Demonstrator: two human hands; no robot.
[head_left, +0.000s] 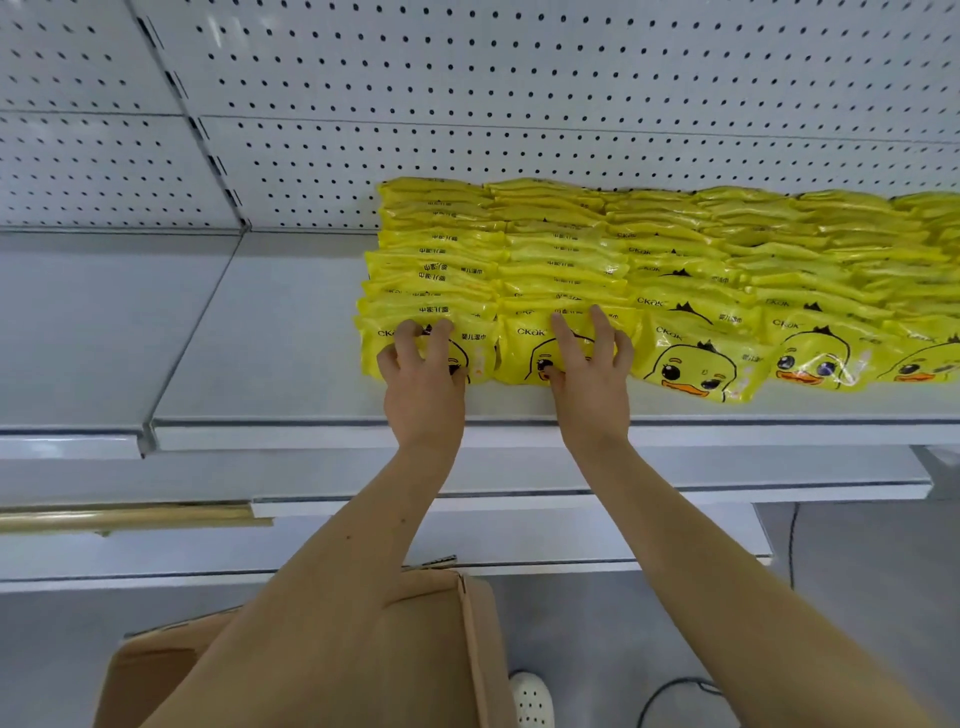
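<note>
Several rows of yellow wipe packs printed with a cartoon duck stand packed front to back on a white shelf (270, 353). My left hand (423, 384) grips the front pack of the leftmost row (480, 356), its fingers curled over the pack's top edge. My right hand (589, 384) rests on the front pack of the second row (519, 348), with fingers spread fairly straight up its face and the thumb low against it. More rows of packs (727, 291) run off to the right.
A white pegboard back wall (467, 78) rises behind the packs. The shelf's left part holds nothing. Lower shelves sit below its front lip. A brown cardboard box (431, 649) stands on the floor under my arms, beside a white shoe (531, 699) and a black cable (675, 688).
</note>
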